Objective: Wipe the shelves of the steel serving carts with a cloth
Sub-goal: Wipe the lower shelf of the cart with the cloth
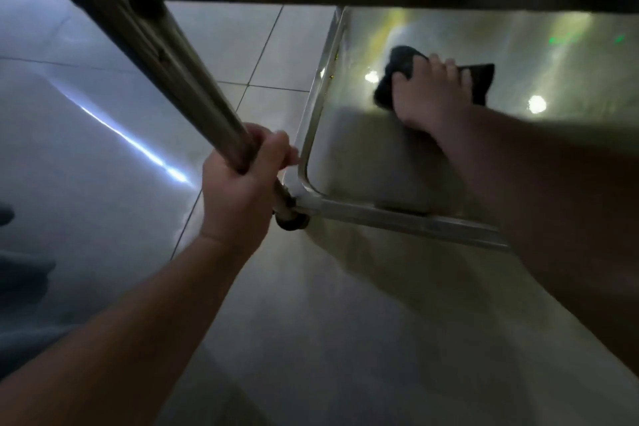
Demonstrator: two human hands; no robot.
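Observation:
A steel cart's bottom shelf (345, 149) fills the upper right, shiny and rimmed, under the dark underside of the shelf above. A dark cloth (479, 79) lies on it near its left rim. My right hand (428, 93) lies flat on the cloth with fingers spread, pressing it onto the steel. My left hand (242, 180) grips the cart's steel corner post (152, 41), which runs up to the upper left. A small caster wheel (292, 221) sits below that post.
Pale floor tiles (242, 45) surround the cart, with a bright streak of reflected light at the left. Lamp reflections dot the shelf. Dark clothing shows at the far left edge.

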